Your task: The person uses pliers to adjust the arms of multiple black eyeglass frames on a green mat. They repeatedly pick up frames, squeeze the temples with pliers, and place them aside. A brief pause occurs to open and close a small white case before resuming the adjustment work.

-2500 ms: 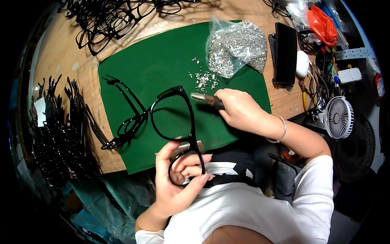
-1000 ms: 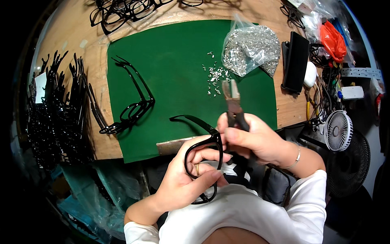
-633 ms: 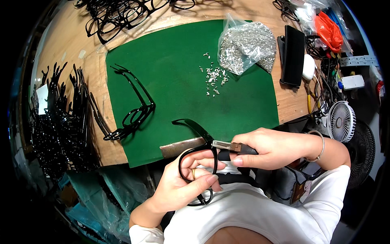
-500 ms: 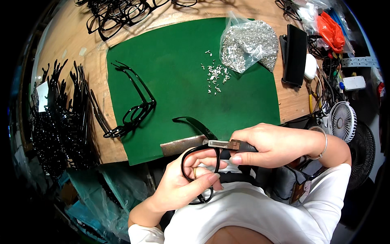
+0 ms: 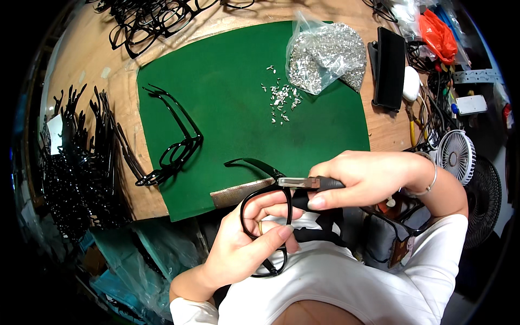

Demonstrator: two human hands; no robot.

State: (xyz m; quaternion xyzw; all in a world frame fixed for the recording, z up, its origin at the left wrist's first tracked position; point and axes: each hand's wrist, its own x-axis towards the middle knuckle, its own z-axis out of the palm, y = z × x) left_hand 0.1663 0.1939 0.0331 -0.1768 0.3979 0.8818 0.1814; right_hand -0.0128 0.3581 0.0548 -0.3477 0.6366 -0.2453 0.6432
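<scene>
My left hand [image 5: 254,244] is closed round a black eyeglass frame [image 5: 290,206], one arm of which sticks up over the green mat [image 5: 211,97]. My right hand [image 5: 357,181] grips dark-handled pliers [image 5: 300,182], their metal jaws lying at the frame's upper corner where that arm joins; whether they are clamped on it I cannot tell. A textured metal bar [image 5: 230,196] sits on the mat's front edge behind the frame. Small silvery pieces [image 5: 280,97] are scattered near a plastic bag [image 5: 319,54] full of similar bits. More black frames [image 5: 181,154] lie at the mat's left.
Piles of black frames lie at far left [image 5: 76,179] and along the back [image 5: 149,27]. Right of the mat are a black case [image 5: 388,67], a white oval object [image 5: 410,84], a red bag [image 5: 436,38], cables, a white fan [image 5: 456,157] and a larger black fan [image 5: 482,195].
Since the earliest frame the eyeglass frame has turned, and the pliers have come down from beside the pieces to its corner. In the last half second my right hand has risen slightly.
</scene>
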